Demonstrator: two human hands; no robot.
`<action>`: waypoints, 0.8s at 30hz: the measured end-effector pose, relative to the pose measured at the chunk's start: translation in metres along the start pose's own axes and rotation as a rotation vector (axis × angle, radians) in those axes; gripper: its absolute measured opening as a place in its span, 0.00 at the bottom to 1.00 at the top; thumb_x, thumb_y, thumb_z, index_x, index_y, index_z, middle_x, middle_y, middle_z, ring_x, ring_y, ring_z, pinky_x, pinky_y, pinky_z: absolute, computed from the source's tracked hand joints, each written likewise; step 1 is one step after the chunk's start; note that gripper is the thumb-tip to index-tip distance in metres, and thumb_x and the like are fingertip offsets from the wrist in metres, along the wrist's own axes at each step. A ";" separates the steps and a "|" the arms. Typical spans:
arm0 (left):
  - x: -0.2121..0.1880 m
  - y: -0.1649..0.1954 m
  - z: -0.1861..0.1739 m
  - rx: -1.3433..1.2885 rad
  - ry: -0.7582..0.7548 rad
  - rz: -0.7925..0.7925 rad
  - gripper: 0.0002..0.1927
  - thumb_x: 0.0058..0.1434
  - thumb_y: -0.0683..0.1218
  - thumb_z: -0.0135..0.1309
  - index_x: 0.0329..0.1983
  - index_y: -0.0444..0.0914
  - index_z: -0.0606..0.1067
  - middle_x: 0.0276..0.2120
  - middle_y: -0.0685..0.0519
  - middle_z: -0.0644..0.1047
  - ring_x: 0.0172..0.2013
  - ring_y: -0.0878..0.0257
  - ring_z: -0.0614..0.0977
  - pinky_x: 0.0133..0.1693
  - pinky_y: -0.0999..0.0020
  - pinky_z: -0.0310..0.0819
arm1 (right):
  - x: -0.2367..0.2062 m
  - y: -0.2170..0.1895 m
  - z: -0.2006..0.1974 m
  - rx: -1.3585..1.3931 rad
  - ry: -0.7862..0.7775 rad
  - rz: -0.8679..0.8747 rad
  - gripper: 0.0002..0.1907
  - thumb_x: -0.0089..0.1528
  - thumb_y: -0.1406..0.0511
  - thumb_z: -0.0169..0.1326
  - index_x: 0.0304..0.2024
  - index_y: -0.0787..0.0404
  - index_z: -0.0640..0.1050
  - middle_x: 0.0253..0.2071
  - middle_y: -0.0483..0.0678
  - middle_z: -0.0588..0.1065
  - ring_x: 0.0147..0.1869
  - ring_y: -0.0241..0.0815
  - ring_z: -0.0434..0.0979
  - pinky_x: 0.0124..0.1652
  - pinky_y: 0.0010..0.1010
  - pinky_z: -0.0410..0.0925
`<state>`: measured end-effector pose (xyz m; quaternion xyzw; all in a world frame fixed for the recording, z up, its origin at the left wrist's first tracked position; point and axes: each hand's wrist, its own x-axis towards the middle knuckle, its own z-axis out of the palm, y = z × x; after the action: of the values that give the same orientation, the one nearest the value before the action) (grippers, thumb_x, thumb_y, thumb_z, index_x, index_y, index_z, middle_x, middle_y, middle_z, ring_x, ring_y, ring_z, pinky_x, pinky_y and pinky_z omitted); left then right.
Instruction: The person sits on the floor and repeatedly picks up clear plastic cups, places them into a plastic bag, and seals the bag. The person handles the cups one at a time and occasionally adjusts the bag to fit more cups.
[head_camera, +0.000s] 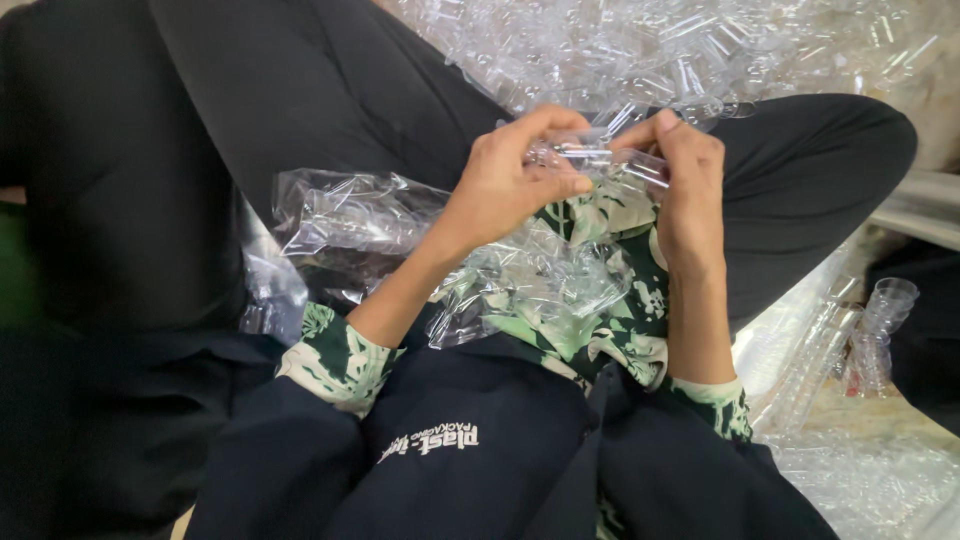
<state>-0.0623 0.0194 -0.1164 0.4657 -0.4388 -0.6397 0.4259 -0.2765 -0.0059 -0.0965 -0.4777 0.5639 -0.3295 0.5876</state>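
My left hand (510, 180) and my right hand (690, 175) meet over my lap, both closed on a short row of small clear plastic cups (598, 158) held between the fingertips. A crumpled clear plastic bag (530, 285) lies under my wrists on my lap, spreading left to another fold of clear plastic film (340, 215). My sleeves are dark over green-and-white leaf-print cuffs (335, 360).
A big heap of loose clear plastic cups (650, 45) fills the top of the view. Stacks of clear cups (870, 335) lie at the right on a pale surface. A person's black-trousered legs (300, 90) cross the upper left, and a knee (830, 150) rises at right.
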 end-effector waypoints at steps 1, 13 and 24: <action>-0.001 0.000 0.000 -0.016 -0.019 0.018 0.22 0.61 0.39 0.65 0.58 0.35 0.74 0.45 0.52 0.81 0.41 0.71 0.82 0.47 0.69 0.86 | 0.003 0.002 0.002 -0.007 0.011 -0.032 0.24 0.78 0.57 0.43 0.38 0.68 0.80 0.30 0.41 0.73 0.31 0.26 0.62 0.32 0.21 0.55; -0.006 -0.005 0.008 0.012 -0.094 -0.080 0.14 0.63 0.46 0.64 0.47 0.35 0.75 0.28 0.54 0.81 0.27 0.70 0.83 0.31 0.72 0.80 | 0.010 0.001 0.011 -0.634 0.143 -0.404 0.08 0.72 0.66 0.56 0.53 0.61 0.79 0.42 0.49 0.77 0.44 0.43 0.72 0.47 0.33 0.68; -0.005 -0.023 0.004 -0.056 0.304 0.074 0.14 0.64 0.41 0.62 0.51 0.31 0.76 0.40 0.52 0.83 0.39 0.73 0.80 0.41 0.73 0.82 | 0.023 0.008 0.025 -0.241 0.005 -0.103 0.10 0.72 0.70 0.56 0.56 0.61 0.78 0.39 0.44 0.76 0.41 0.34 0.74 0.42 0.26 0.69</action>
<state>-0.0680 0.0308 -0.1365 0.5287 -0.3679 -0.5578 0.5235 -0.2502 -0.0196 -0.1141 -0.5724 0.5757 -0.2902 0.5066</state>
